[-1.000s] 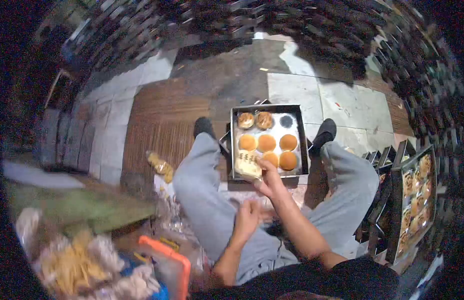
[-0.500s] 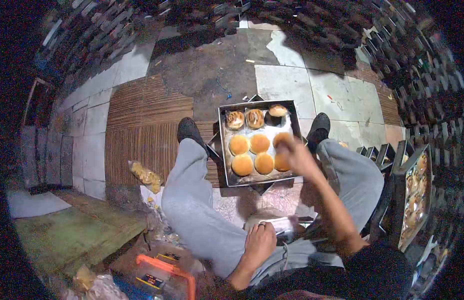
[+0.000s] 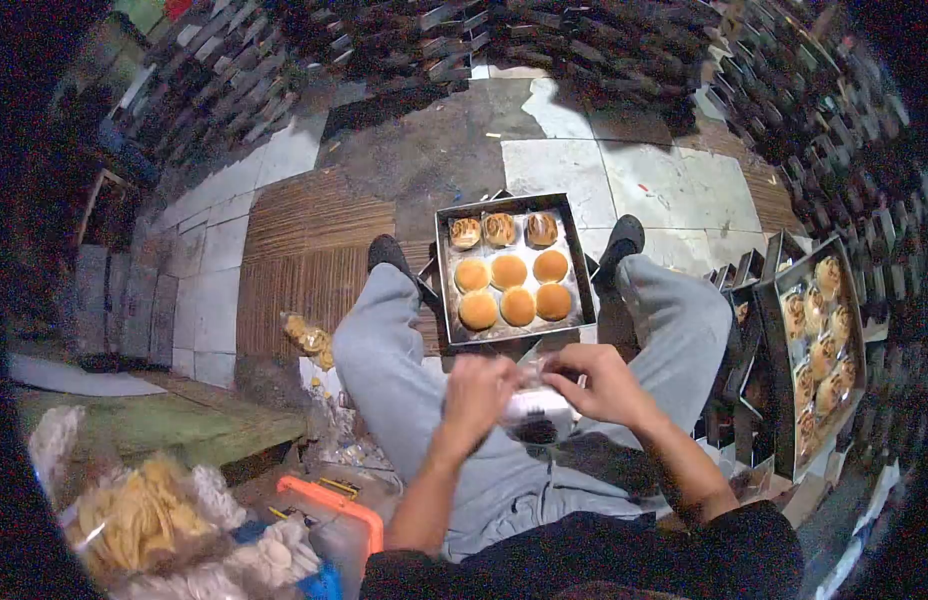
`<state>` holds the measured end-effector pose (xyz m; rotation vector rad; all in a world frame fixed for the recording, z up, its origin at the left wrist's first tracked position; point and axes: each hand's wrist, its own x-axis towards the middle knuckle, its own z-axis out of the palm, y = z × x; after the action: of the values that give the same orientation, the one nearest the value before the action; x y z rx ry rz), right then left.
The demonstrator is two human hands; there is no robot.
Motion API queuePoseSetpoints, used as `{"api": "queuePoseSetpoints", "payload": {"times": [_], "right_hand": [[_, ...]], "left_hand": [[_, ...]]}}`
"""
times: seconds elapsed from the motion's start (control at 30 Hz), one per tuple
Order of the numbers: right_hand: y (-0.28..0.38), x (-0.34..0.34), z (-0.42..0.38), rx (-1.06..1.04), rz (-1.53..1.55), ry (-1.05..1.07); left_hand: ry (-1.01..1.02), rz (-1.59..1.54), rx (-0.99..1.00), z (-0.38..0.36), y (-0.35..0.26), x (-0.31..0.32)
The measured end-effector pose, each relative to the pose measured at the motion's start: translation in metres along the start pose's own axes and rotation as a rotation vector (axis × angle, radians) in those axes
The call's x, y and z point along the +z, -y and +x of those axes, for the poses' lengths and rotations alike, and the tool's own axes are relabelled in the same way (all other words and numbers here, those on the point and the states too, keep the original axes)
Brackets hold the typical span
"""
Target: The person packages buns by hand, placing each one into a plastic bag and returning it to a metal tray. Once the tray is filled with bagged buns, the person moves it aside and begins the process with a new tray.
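Observation:
A square metal tray [image 3: 444, 265] stands between my feet. Its back row has three dark-topped, wrapped-looking buns [image 3: 499, 229]; nearer me are two rows of plain golden buns [image 3: 518, 306]. Close to my lap, my left hand [image 3: 477, 398] and my right hand [image 3: 601, 385] face each other with fingers pinched on clear plastic [image 3: 534, 378]. Below and between them lies a white packet [image 3: 540, 407], with a dark patch under it. Blur hides the plastic's exact shape.
On the right, a tilted tray [image 3: 781, 375] of wrapped buns leans on more metal trays. At lower left are an orange-edged box [image 3: 329, 492], a green bench [image 3: 209, 425] and bundles of yellow cloth-like material [image 3: 139, 515]. Dark stacks line the back.
My right hand has drawn back from the tray to my lap, and my left hand has risen to meet it. The back-right bun now sits dark side up. The view has shifted.

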<state>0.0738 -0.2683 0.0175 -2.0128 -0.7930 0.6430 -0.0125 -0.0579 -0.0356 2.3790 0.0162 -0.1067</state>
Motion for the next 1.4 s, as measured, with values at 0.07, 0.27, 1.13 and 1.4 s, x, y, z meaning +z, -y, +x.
{"api": "queuePoseSetpoints", "payload": {"times": [0.07, 0.27, 1.13, 1.4], "right_hand": [[0.001, 0.008, -0.001, -0.156, 0.030, -0.019], [-0.006, 0.046, 0.007, -0.326, -0.225, -0.021], [-0.335, 0.093, 0.274, 0.832, -0.226, -0.635], [-0.220, 0.086, 0.183, 0.445, 1.366, -0.659]], "left_hand": [[-0.156, 0.151, 0.257, 0.007, -0.002, -0.017], [-0.116, 0.328, 0.391, 0.001, -0.036, -0.041], [-0.674, -1.485, -0.532, 0.082, 0.111, -0.096], [-0.737, -1.618, -0.357, 0.074, 0.098, -0.075]]}}
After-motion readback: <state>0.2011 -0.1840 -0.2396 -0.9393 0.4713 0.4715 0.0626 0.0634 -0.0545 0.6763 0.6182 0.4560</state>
